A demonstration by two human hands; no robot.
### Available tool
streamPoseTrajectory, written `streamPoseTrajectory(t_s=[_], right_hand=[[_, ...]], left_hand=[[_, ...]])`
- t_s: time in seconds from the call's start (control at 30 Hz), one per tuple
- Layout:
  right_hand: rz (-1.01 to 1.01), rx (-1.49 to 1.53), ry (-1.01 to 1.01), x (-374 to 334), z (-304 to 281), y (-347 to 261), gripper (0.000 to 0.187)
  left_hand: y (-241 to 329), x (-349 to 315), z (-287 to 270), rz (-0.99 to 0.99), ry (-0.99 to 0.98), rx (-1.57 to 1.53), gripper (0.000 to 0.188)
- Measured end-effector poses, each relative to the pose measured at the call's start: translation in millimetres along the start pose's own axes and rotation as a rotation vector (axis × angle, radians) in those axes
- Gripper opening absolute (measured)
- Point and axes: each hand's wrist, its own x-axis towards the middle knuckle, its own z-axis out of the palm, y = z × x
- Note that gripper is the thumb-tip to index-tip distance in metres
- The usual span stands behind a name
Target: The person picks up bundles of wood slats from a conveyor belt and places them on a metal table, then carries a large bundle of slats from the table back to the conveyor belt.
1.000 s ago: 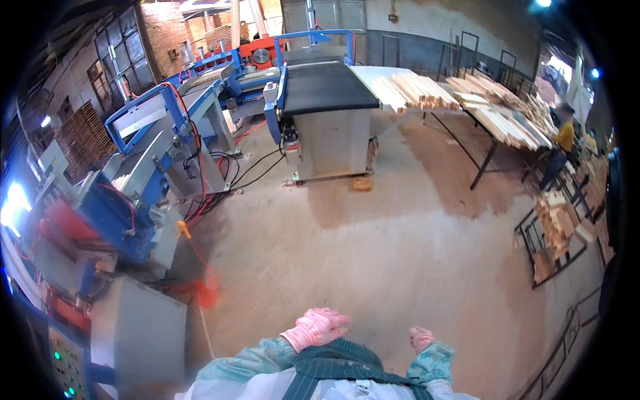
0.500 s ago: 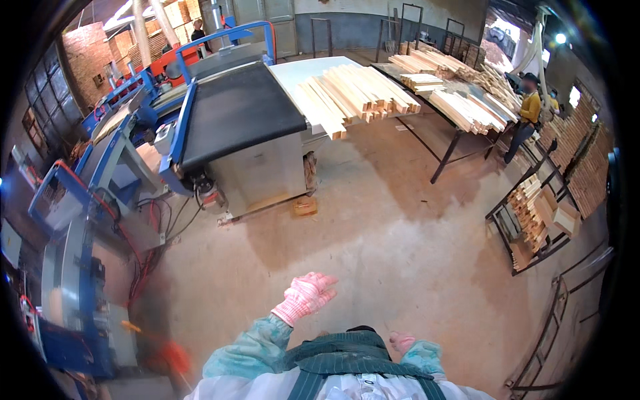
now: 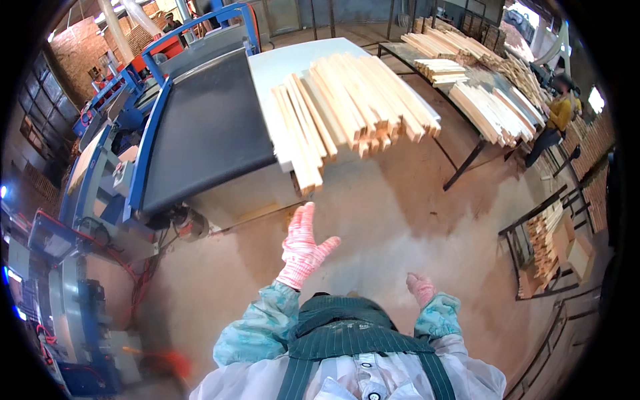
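My left hand (image 3: 307, 248), in a pink-and-white knit glove, reaches forward with fingers stretched up and the thumb apart. It is open and holds nothing. Just beyond its fingertips, apart from them, are the near ends of a few pale wood strips (image 3: 303, 133). Beside these strips lies a larger stack of wood strips (image 3: 367, 100), both on a white tabletop (image 3: 273, 63). Lower and to the right, my right hand (image 3: 421, 289), gloved alike, hangs over the floor. Its fingers look curled together, with nothing visible in them.
A black conveyor belt (image 3: 207, 133) in a blue frame adjoins the white tabletop on the left. At the right, a dark table (image 3: 477, 73) bears more wood, and a person in yellow (image 3: 560, 113) stands beside it. A metal rack (image 3: 533, 230) holds wood pieces and a carton.
The white tabletop and wood stacks appear nearer and larger. My left hand has risen toward the strips, its fingers now pointing forward. My right hand has come farther into view.
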Motion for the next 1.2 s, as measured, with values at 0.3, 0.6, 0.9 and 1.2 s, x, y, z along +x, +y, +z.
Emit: streamPoseTrajectory(t_s=[0.3, 0.6, 0.9, 1.2], right_hand=[[-0.550, 0.443, 0.383, 141, -169, -166, 0.031], [-0.542, 0.589, 0.410, 234, -342, -329, 0.033], [-0.877, -0.253, 0.460, 353, -293, -514, 0.043], [-0.805, 0.363, 0.078, 384, -221, -540, 0.058]], left_hand=[[-27, 168, 40, -0.213, 0.013, 0.129, 0.114], [-14, 254, 65, -0.135, -0.044, 0.189, 0.111], [29, 266, 55, -0.257, -0.118, 0.279, 0.110], [55, 281, 61, -0.429, -0.115, 0.317, 0.107]])
